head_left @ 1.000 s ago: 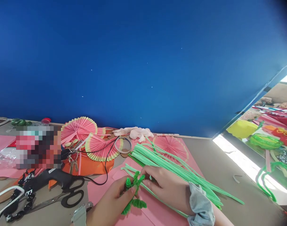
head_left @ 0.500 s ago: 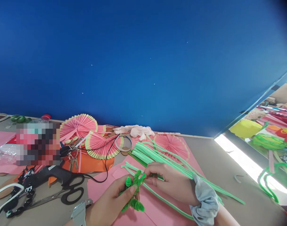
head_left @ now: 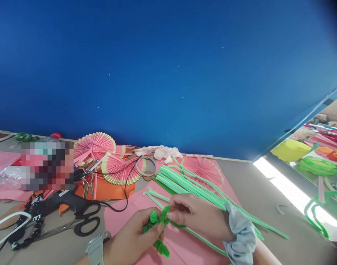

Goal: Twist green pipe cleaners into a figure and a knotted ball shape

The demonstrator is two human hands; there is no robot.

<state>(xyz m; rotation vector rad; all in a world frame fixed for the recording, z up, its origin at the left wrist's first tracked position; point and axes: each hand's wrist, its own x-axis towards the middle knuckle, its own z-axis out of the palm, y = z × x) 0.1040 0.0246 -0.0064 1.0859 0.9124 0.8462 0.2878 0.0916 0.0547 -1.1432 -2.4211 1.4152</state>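
Observation:
My left hand (head_left: 139,234) is closed around a bundle of coiled green pipe cleaners (head_left: 163,248), its thumb pressed across the middle. A rounded coil tip pokes up beside the index finger. From the right, my right hand (head_left: 197,215) pinches a green strand at the upper side of this bundle. Part of the twisted piece is hidden by the fingers. Just behind my right hand lies a pile of long light-green pipe cleaners (head_left: 174,179) on pink paper (head_left: 124,222).
Folded pink paper fans (head_left: 121,169) lie against the blue wall (head_left: 168,73). Black-handled scissors (head_left: 87,224), a black glue gun (head_left: 74,202), keys (head_left: 88,182) and a tape roll (head_left: 146,166) are to the left. Colourful crafts (head_left: 319,165) show beyond the gap at right.
My right fingers have shifted slightly left and down, and the green strand they pinch is bent over, now pointing right beneath them. My left hand keeps its hold.

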